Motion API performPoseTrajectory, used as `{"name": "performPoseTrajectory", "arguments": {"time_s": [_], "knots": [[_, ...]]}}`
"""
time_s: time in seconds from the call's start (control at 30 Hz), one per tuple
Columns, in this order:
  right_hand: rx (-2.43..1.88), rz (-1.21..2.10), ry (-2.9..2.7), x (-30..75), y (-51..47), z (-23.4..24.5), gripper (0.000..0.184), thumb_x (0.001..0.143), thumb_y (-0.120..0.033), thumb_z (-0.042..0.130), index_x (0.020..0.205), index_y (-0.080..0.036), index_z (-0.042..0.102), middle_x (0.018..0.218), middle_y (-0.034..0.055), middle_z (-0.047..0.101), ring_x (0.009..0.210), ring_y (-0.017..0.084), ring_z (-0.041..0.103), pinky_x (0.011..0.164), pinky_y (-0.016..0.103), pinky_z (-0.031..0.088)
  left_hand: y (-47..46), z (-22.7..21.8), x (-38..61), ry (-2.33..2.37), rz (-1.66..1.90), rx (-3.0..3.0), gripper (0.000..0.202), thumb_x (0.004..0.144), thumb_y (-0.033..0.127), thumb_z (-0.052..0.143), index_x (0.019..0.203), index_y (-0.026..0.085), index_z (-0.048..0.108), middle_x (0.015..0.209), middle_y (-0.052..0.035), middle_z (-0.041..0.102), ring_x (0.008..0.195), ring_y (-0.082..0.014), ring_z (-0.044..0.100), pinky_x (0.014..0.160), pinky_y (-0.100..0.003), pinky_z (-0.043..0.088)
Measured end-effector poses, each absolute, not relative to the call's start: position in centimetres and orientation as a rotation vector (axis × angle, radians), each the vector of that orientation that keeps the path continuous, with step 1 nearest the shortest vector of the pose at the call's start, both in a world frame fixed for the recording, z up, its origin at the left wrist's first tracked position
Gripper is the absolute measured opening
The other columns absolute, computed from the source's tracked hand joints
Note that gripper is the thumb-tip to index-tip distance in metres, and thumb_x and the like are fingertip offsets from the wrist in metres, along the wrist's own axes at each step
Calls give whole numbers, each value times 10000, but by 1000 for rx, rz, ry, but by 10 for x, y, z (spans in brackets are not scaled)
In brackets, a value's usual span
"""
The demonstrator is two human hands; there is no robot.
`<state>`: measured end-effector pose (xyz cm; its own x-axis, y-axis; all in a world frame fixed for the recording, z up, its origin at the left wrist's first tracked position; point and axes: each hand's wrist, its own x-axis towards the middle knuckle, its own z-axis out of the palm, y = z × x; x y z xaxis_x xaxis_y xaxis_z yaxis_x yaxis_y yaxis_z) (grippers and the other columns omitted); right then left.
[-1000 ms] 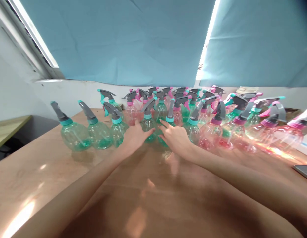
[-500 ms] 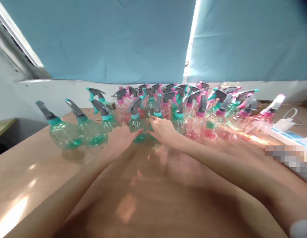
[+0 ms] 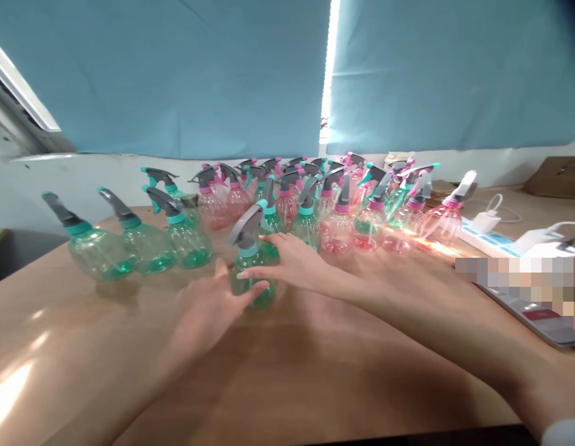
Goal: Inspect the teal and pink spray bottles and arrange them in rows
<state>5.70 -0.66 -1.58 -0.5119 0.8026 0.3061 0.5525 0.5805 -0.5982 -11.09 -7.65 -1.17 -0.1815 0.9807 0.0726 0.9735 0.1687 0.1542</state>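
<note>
A green spray bottle (image 3: 254, 296) with a grey and teal trigger head stands in front of the others, between my hands. My left hand (image 3: 208, 313), blurred by motion, is around its near left side, with the thumb across the front of the body. Closed about the bottle from the right, my right hand (image 3: 294, 265) lays its thumb over the upper body, while its other fingers reach behind the neck. Just behind stands another green bottle (image 3: 270, 220), partly hidden by the right hand. More green bottles (image 3: 189, 238) lean to the left.
Pink spray bottles (image 3: 337, 229) and green ones crowd the back of the wooden table (image 3: 268, 371). A white power strip (image 3: 489, 238) with plugged-in chargers lies at the right, beside a flat device (image 3: 542, 319), partly pixelated. Blue blinds (image 3: 198, 80) hang behind.
The green spray bottle has come forward out of the row, towards me, with both hands at it. My right hand has moved onto this bottle. The view has shifted a little to the right.
</note>
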Motion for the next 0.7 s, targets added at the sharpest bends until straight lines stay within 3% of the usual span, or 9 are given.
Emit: {"name": "performPoseTrajectory", "arguments": {"time_s": [0.17, 0.3, 0.4, 0.47, 0.53, 0.63, 0.7], "knots": [[-1034, 905, -2028, 76, -25, -20, 489, 793, -651, 565, 958, -196, 629, 928, 49, 698, 842, 220, 663, 703, 346, 512, -92, -14, -63, 2222, 40, 2152, 717, 855, 717, 407, 1241, 114, 444, 645, -63, 649, 655, -334, 668, 524, -324, 364], [-983, 1023, -1863, 100, -33, -21, 228, 824, -377, 618, 976, -208, 608, 960, 38, 693, 913, 214, 657, 803, 366, 513, -96, -24, -43, 2075, 166, 2234, 719, 845, 747, 401, 1258, 161, 461, 671, -45, 644, 650, -310, 669, 585, -341, 418], [-756, 1138, -1820, 122, -30, -24, 233, 748, -189, 630, 970, -211, 564, 994, 37, 669, 970, 200, 632, 864, 373, 494, -95, -33, -41, 1963, 257, 2267, 650, 804, 747, 479, 1165, 210, 530, 787, -62, 652, 746, -322, 659, 642, -382, 461], [-651, 1164, -1844, 133, -25, -27, 255, 718, -184, 641, 957, -217, 558, 1021, 37, 645, 994, 204, 605, 882, 391, 472, -93, -37, -43, 1847, 279, 2269, 586, 779, 706, 559, 1084, 206, 571, 883, -83, 645, 844, -337, 641, 695, -417, 484], [-533, 1203, -1898, 140, -21, -30, 267, 705, -195, 654, 954, -223, 561, 1035, 35, 638, 992, 205, 591, 879, 393, 457, -88, -42, -46, 1677, 331, 2277, 593, 735, 645, 658, 1118, 200, 570, 1018, -106, 625, 965, -352, 607, 777, -455, 493], [-388, 1286, -2006, 139, -16, -32, 200, 719, -209, 656, 901, -222, 576, 980, 29, 650, 866, 188, 603, 766, 353, 471, -79, -51, -51, 1361, 491, 2280, 886, 663, 544, 783, 1395, 262, 370, 1305, -118, 513, 1205, -361, 486, 940, -490, 454], [-330, 1327, -2046, 134, -14, -31, 156, 740, -226, 660, 876, -217, 584, 955, 30, 657, 841, 183, 609, 719, 332, 471, -74, -56, -53, 1188, 601, 2238, 996, 662, 453, 815, 1464, 311, 242, 1417, -86, 438, 1297, -333, 415, 1031, -477, 404]]}}
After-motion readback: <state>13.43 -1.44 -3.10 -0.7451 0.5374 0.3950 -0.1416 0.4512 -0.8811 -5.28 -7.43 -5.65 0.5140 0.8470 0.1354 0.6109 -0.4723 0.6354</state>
